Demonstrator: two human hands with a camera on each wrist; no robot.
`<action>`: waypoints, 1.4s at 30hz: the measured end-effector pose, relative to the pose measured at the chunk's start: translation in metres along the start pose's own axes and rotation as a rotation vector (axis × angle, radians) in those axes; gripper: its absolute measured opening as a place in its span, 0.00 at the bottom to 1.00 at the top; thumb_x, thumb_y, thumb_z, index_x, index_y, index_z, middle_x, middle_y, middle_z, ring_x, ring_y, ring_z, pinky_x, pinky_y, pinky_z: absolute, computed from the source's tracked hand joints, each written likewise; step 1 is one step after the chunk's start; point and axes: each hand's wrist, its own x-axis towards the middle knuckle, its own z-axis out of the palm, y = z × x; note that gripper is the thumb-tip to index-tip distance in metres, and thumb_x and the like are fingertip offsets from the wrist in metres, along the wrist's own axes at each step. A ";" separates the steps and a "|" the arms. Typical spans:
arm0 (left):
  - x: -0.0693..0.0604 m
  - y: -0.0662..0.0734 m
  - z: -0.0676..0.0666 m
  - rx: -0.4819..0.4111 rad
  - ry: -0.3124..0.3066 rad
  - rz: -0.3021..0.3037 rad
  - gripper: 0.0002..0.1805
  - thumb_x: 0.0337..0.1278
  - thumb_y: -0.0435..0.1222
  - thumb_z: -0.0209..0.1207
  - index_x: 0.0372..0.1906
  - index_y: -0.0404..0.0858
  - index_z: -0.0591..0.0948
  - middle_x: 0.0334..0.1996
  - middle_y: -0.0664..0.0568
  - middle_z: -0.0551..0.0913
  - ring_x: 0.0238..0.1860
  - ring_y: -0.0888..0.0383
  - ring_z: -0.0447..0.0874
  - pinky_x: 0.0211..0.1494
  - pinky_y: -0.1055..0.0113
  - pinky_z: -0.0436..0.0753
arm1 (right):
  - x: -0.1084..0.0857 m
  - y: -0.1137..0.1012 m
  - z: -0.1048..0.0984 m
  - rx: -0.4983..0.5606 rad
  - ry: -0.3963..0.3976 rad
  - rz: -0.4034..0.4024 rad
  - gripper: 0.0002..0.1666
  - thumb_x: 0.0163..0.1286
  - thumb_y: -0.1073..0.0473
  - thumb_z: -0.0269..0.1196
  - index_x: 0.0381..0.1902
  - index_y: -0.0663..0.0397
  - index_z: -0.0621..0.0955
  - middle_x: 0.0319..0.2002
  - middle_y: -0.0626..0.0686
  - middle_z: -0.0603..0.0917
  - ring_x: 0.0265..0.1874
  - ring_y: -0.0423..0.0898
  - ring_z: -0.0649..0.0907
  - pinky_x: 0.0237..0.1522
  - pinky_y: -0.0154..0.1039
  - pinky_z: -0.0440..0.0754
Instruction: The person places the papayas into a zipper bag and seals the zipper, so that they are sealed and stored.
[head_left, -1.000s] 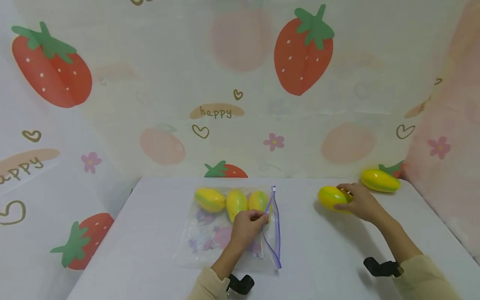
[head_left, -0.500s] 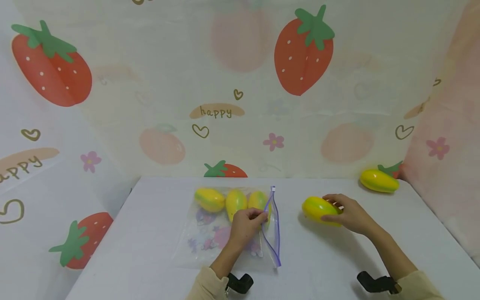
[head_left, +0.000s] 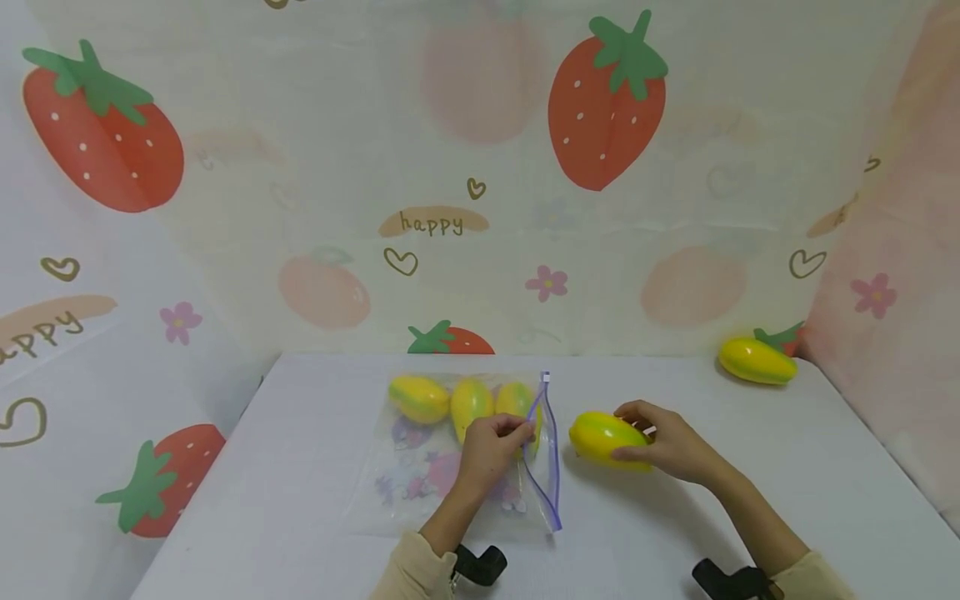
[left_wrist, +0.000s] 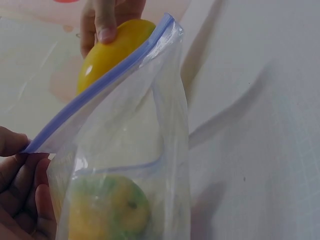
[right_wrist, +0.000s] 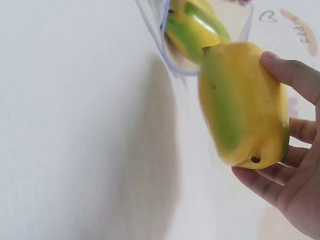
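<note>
My left hand (head_left: pixel 491 450) pinches the purple zip edge of a clear zip bag (head_left: pixel 405 508) and holds its mouth apart, facing right. Inside lie three yellow-green papayas, a left one (head_left: pixel 418 398), a middle one (head_left: pixel 472 404) and one (head_left: pixel 514 398) near the mouth. Just right of the opening, my right hand (head_left: pixel 675 443) grips another papaya (head_left: pixel 602 437) above the table, thumb on one side and fingers on the other. In the right wrist view this papaya (right_wrist: pixel 240 105) shows its dark-tipped end, with the bag's opening beyond it.
One more papaya (head_left: pixel 757 361) lies at the back right corner of the white table (head_left: pixel 262 467). A strawberry-printed backdrop (head_left: pixel 480 167) rises along the table's rear edge. Black wrist mounts (head_left: pixel 480 567) hang by both sleeves.
My right hand has carried its papaya leftward and nearer to me, from right of centre to close beside the bag's mouth. My left hand keeps its pinch on the bag.
</note>
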 end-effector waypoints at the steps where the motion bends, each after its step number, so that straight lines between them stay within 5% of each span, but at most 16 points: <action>1: 0.000 0.000 0.000 0.002 -0.002 -0.007 0.12 0.59 0.40 0.64 0.34 0.34 0.88 0.28 0.45 0.88 0.29 0.64 0.75 0.34 0.75 0.75 | 0.001 -0.001 0.002 0.005 -0.005 -0.005 0.31 0.57 0.47 0.72 0.53 0.57 0.77 0.46 0.53 0.83 0.44 0.46 0.79 0.44 0.33 0.80; 25: -0.001 0.004 0.003 -0.021 -0.031 -0.026 0.13 0.62 0.42 0.62 0.35 0.35 0.87 0.29 0.48 0.88 0.31 0.62 0.76 0.38 0.75 0.76 | 0.016 -0.021 0.049 0.036 -0.219 -0.134 0.27 0.57 0.46 0.72 0.53 0.49 0.81 0.50 0.50 0.84 0.45 0.45 0.80 0.44 0.35 0.78; 42: -0.002 0.006 0.002 -0.048 -0.013 0.008 0.13 0.60 0.40 0.63 0.32 0.33 0.87 0.26 0.46 0.87 0.27 0.64 0.75 0.30 0.76 0.72 | 0.021 -0.028 0.078 0.128 -0.107 -0.139 0.27 0.55 0.48 0.74 0.47 0.57 0.79 0.46 0.54 0.84 0.44 0.48 0.82 0.44 0.35 0.81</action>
